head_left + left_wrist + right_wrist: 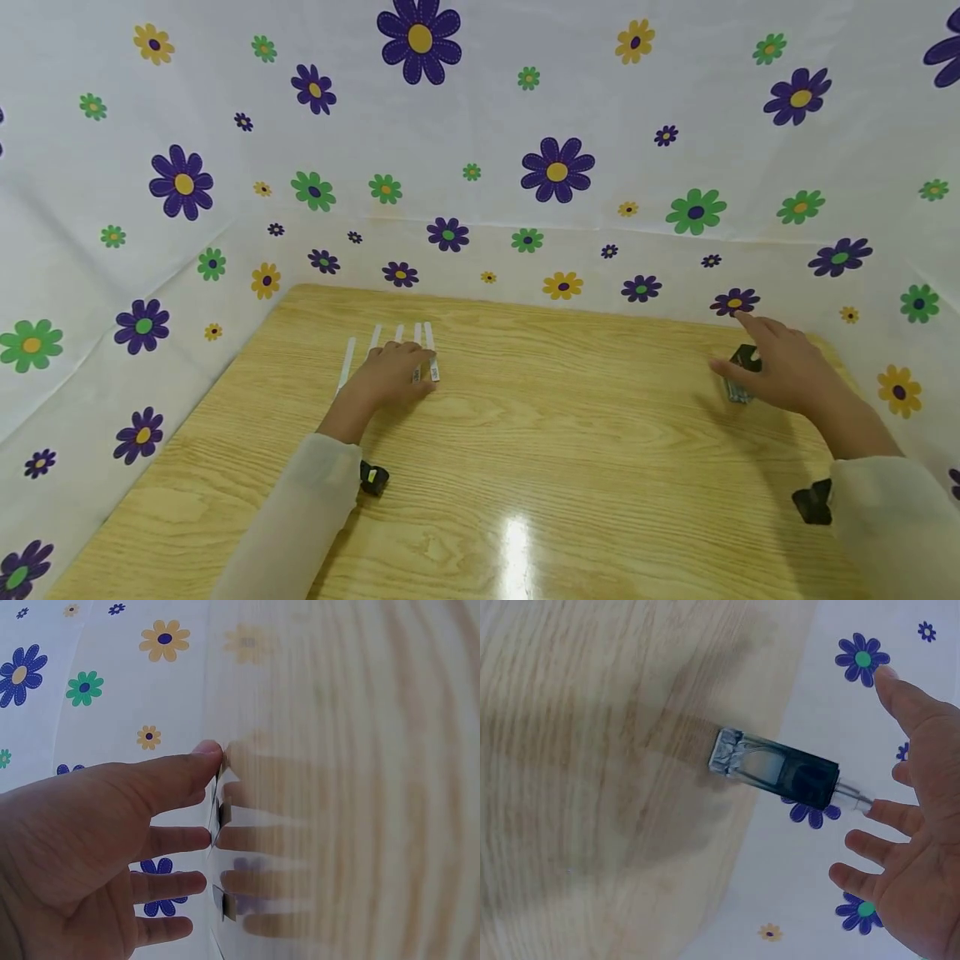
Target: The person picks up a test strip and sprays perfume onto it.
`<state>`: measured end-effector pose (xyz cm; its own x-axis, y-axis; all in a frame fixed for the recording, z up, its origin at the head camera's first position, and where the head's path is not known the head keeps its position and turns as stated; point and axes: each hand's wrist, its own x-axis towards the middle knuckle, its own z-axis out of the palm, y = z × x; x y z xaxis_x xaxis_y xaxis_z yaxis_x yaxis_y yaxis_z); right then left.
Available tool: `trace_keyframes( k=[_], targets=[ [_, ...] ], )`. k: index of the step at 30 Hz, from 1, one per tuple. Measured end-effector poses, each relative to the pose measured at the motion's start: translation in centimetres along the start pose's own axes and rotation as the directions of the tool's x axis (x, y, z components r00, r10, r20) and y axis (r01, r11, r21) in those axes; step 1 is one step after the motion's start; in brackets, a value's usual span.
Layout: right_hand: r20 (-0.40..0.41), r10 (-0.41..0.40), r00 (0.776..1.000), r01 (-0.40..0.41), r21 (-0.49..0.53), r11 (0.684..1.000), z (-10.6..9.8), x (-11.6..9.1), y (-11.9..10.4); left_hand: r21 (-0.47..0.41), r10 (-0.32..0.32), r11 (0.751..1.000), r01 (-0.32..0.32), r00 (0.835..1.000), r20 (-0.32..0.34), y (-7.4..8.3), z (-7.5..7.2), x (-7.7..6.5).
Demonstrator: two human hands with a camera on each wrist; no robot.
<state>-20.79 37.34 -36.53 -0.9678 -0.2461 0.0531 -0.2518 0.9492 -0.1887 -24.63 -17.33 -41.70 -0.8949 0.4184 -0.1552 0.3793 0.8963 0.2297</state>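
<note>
Several narrow white paper strips (pixel 347 360) lie side by side at the table's left, some with small printed labels at their near ends. My left hand (pixel 390 375) is over them, palm down, its fingers extended and partly covering the strips. In the left wrist view its fingertips (pixel 196 838) are right at the tabletop beside the strip ends. A glass perfume bottle (pixel 780 769), dark above with a thick clear base, stands upright at the far right. Around it my right hand (pixel 787 367) holds thumb and fingers spread apart, with one fingertip overlapping the bottle's clear top in the right wrist view.
The wood-grain table (pixel 570 425) has a glossy surface that reflects light near the front. White flower-printed cloth (pixel 480 125) walls it in at the back, left and right. A black wrist device (pixel 372 477) shows at the left cuff and another (pixel 813 502) at the right.
</note>
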Motion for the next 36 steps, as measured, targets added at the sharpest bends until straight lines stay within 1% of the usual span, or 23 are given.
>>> trace_keyframes(
  k=[3, 6, 10, 14, 17, 22, 25, 28, 32, 34, 36],
  targets=[
    [0.029, 0.023, 0.999, -0.024, 0.051, 0.998, 0.4, -0.3, 0.8, -0.004, -0.001, 1.000, 0.001, 1.000, -0.004, -0.1, 0.1, 0.0],
    [0.040, 0.029, 0.999, -0.034, 0.112, 0.993, 0.9, -0.5, 1.7, -0.002, 0.004, 1.000, -0.004, 1.000, -0.009, -0.2, 0.2, 0.1],
    [0.062, 0.050, 0.997, -0.061, 0.190, 0.980, 1.4, -1.0, 2.4, -0.005, 0.014, 1.000, -0.014, 1.000, -0.025, -0.3, 0.2, 0.1],
    [0.067, 0.076, 0.995, -0.091, 0.253, 0.963, 2.0, -1.5, 3.0, -0.007, 0.032, 0.999, -0.032, 0.999, -0.044, -0.3, 0.3, 0.3],
    [0.067, 0.092, 0.994, -0.108, 0.320, 0.941, 2.5, -1.8, 3.3, -0.006, 0.043, 0.999, -0.043, 0.998, -0.044, -0.3, 0.4, 0.5],
    [0.061, 0.099, 0.993, -0.116, 0.456, 0.882, 3.2, -1.9, 4.0, 0.008, 0.044, 0.999, -0.044, 0.998, -0.038, -0.2, 0.5, 0.6],
    [0.068, 0.106, 0.992, -0.126, 0.510, 0.851, 3.6, -2.1, 4.5, 0.020, 0.055, 0.998, -0.055, 0.998, -0.043, 0.1, 0.4, 0.7],
    [0.076, 0.109, 0.991, -0.133, 0.546, 0.827, 3.8, -2.1, 4.8, 0.018, 0.094, 0.995, -0.094, 0.994, -0.058, 0.3, 0.3, 0.8],
    [0.068, 0.116, 0.991, -0.134, 0.561, 0.817, 4.0, -2.2, 4.8, 0.025, 0.148, 0.989, -0.146, 0.986, -0.077, 0.4, 0.3, 1.0],
    [0.067, 0.123, 0.990, -0.139, 0.563, 0.815, 4.1, -2.2, 4.8, 0.032, 0.158, 0.987, -0.156, 0.984, -0.083, 0.5, 0.2, 1.0],
    [0.063, 0.132, 0.989, -0.144, 0.559, 0.817, 4.2, -2.2, 4.8, 0.028, 0.150, 0.989, -0.148, 0.985, -0.081, 0.5, 0.1, 0.9]
  ],
)
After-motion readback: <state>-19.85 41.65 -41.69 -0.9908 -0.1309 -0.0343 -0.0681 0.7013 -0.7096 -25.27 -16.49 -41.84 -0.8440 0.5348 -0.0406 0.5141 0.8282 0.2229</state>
